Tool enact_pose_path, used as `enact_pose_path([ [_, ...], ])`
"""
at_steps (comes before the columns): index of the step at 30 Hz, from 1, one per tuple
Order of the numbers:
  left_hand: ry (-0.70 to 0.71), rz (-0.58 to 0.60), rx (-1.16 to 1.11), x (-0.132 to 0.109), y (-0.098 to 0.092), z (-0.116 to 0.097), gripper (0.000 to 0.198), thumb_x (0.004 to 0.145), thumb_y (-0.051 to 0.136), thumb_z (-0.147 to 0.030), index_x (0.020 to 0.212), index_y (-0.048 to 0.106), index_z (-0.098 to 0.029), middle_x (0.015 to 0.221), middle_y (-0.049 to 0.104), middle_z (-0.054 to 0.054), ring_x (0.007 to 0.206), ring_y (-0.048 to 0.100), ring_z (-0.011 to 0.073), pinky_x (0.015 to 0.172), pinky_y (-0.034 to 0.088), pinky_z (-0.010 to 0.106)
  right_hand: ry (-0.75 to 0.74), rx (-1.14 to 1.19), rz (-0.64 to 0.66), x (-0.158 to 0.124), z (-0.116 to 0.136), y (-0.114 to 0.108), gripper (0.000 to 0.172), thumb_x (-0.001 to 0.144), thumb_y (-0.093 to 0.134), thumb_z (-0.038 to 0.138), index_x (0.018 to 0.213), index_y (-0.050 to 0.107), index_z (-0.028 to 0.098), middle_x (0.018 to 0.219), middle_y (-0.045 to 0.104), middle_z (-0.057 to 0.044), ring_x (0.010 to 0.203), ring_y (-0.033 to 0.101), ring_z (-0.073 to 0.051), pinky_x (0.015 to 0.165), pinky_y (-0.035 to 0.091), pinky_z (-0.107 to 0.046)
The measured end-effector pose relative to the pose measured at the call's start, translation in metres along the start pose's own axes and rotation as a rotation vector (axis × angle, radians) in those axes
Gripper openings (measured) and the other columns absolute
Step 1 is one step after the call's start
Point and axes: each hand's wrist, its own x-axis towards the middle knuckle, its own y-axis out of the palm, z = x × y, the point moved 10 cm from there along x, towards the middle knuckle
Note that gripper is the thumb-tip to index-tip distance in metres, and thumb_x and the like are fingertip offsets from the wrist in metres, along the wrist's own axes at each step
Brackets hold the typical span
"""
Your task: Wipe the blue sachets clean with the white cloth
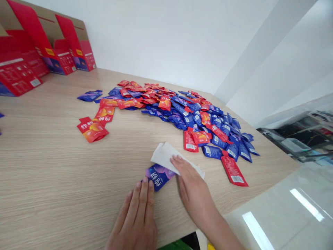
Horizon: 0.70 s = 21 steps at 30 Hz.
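A blue pouch (159, 177) with white characters lies on the table in front of me. My left hand (135, 215) is laid flat and open, its fingertips pressing the pouch's near left end. A folded white paper tissue (162, 152) covers the pouch's far side. My right hand (191, 184) has its fingers over the tissue and holds it against the pouch; its thumb is partly hidden. Beyond the hands spreads a heap of red pouches (164, 103) and blue pouches (179, 106). A single red pouch (234, 170) lies to the right of my right hand.
Open red cardboard boxes (19, 74) stand at the back left of the wooden table (65, 184). Several red pouches (93, 129) lie left of the heap. A white wall (161, 41) rises behind. Beyond the table's right edge are a shiny floor (286, 208) and dark crates (296, 144).
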Motion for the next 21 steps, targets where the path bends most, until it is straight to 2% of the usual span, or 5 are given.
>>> enact_pose_path([
  [4, -0.099, -0.004, -0.053, 0.002, -0.003, 0.005, 0.059, 0.098, 0.040, -0.030, 0.149, 0.052, -0.003, 0.154, 0.062, 0.017, 0.142, 0.059, 0.0289, 0.118, 0.044, 0.043, 0.146, 0.023, -0.102, -0.004, -0.019, -0.025, 0.047, 0.107, 0.045, 0.016, 0.150, 0.061, 0.022, 0.149, 0.068, -0.013, 0.139, 0.065, -0.030, 0.115, 0.055, -0.059],
  [11, -0.020, 0.008, -0.015, -0.001, 0.002, -0.001, 0.050, 0.096, 0.041, -0.028, 0.133, 0.067, -0.008, 0.135, 0.076, 0.015, 0.129, 0.067, 0.0293, 0.115, 0.045, 0.044, -0.188, 0.115, 0.107, 0.005, 0.072, 0.023, 0.070, 0.095, 0.040, -0.005, 0.159, 0.051, 0.022, 0.155, 0.064, -0.006, 0.151, 0.051, -0.018, 0.127, 0.045, -0.045],
  [14, 0.038, 0.002, 0.034, -0.001, 0.000, -0.001, 0.056, 0.095, 0.043, -0.031, 0.142, 0.060, -0.005, 0.146, 0.069, 0.016, 0.135, 0.064, 0.0285, 0.113, 0.046, 0.042, -0.109, 0.036, 0.089, 0.005, 0.041, 0.020, 0.064, 0.095, 0.041, -0.004, 0.153, 0.057, 0.018, 0.157, 0.062, -0.011, 0.150, 0.053, -0.023, 0.126, 0.045, -0.051],
  [18, 0.010, -0.014, 0.026, 0.003, -0.005, 0.001, 0.062, 0.096, 0.044, -0.033, 0.150, 0.052, -0.003, 0.153, 0.064, 0.016, 0.139, 0.060, 0.0273, 0.115, 0.045, 0.040, 0.101, 0.008, -0.026, -0.004, -0.015, -0.013, 0.050, 0.104, 0.045, 0.011, 0.151, 0.060, 0.020, 0.152, 0.065, -0.014, 0.141, 0.063, -0.030, 0.118, 0.052, -0.059],
  [21, -0.095, -0.006, -0.035, 0.004, -0.005, 0.003, 0.059, 0.097, 0.041, -0.028, 0.150, 0.052, -0.005, 0.154, 0.063, 0.014, 0.143, 0.057, 0.0258, 0.119, 0.042, 0.040, 0.164, 0.059, -0.081, -0.007, -0.010, -0.022, 0.046, 0.108, 0.045, 0.017, 0.152, 0.059, 0.024, 0.151, 0.067, -0.012, 0.139, 0.065, -0.028, 0.115, 0.056, -0.054],
])
